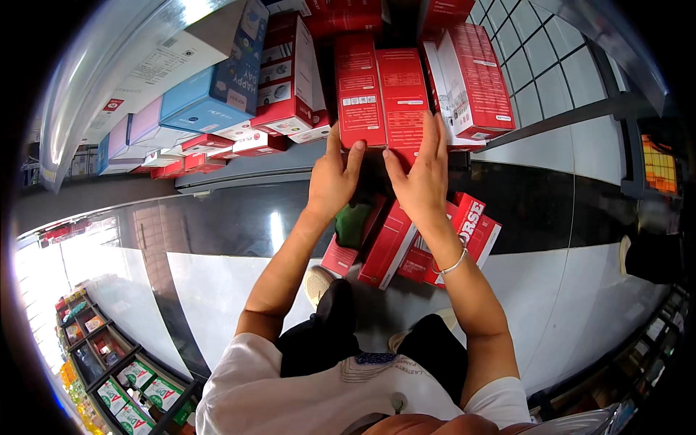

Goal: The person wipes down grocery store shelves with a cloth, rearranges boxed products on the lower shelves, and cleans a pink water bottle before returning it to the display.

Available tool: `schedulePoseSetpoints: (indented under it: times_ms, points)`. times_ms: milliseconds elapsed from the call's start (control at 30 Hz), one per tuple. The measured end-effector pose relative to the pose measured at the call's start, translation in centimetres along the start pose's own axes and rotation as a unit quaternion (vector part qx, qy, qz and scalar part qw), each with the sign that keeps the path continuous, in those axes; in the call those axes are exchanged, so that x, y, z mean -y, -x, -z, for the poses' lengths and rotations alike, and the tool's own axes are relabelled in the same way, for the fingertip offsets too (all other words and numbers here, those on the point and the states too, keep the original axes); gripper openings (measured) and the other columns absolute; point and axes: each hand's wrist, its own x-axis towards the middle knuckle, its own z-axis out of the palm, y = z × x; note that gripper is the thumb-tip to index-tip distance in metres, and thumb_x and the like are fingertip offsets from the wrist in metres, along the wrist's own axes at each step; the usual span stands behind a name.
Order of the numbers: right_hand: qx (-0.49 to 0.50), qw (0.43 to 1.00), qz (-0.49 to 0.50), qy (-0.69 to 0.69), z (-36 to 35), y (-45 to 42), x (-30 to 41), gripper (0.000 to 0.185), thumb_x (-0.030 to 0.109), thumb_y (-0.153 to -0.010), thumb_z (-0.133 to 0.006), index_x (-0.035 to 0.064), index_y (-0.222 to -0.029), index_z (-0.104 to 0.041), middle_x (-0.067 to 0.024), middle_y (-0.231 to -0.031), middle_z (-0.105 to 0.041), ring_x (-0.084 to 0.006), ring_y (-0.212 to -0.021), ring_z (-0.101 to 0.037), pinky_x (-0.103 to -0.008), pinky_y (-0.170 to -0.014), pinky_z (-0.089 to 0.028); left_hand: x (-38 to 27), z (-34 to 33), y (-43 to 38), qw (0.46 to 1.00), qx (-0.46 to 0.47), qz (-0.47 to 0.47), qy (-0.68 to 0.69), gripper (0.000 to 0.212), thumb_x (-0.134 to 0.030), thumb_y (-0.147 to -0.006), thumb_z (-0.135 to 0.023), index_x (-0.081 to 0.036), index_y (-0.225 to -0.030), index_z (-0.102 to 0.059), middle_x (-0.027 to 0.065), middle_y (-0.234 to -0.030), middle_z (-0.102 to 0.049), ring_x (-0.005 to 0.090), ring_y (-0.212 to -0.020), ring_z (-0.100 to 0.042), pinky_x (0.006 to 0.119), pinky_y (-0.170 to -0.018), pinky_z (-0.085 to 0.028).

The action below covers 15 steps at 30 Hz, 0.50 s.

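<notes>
Two red cardboard boxes stand side by side on a shelf before me, their printed faces towards me. My left hand (329, 182) holds the left red box (359, 87), thumb at its near edge and fingers along its outer side. On the right red box (401, 81) lies my right hand (421, 187), with its thumb near the seam and its fingers over the outer edge. Another red-and-white box (478, 81) stands just to the right. Below my hands, several red boxes (387, 244) lie on the floor, one with a dark green cloth-like item (352, 225) on it.
Left on the shelf are a blue box (198, 100), a red-and-white appliance box (285, 76) and smaller cartons. A black wire grid (544, 60) borders the right. My shoe (317, 285) is near the floor boxes. Another person's foot (625, 255) shows at right; a stocked rack (130, 391) stands lower left.
</notes>
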Motion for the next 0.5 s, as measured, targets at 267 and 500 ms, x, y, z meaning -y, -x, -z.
schedulePoseSetpoints:
  times_ms: [267, 500]
  points:
    - [0.036, 0.979, -0.052, -0.196, 2.8, 4.2, -2.5, 0.075, 0.009, -0.08, -0.071, -0.0044, -0.139, -0.027, -0.0274, -0.132, -0.042, -0.0349, -0.119, -0.05, -0.0404, -0.101, -0.04, -1.2, 2.8, 5.7, 0.993, 0.047, 0.112, -0.012, 0.035, -0.03, -0.096, -0.053, -0.006, -0.121, -0.05, 0.0126, -0.06, -0.06, 0.0166, -0.051, -0.056, 0.03, -0.052, -0.042]
    - [0.161, 0.808, -0.356, -0.441, 3.2, 3.6, -2.5, 0.065, 0.032, -0.083, -0.071, 0.0024, -0.133, -0.044, -0.0113, -0.124, -0.052, -0.0182, -0.11, -0.054, -0.0321, -0.093, -0.044, 3.2, 1.9, 3.0, 0.99, 0.079, 0.111, 0.033, 0.061, -0.055, -0.084, -0.062, 0.002, -0.106, -0.057, 0.0071, -0.074, -0.06, 0.0109, -0.064, -0.056, 0.025, -0.056, -0.043]
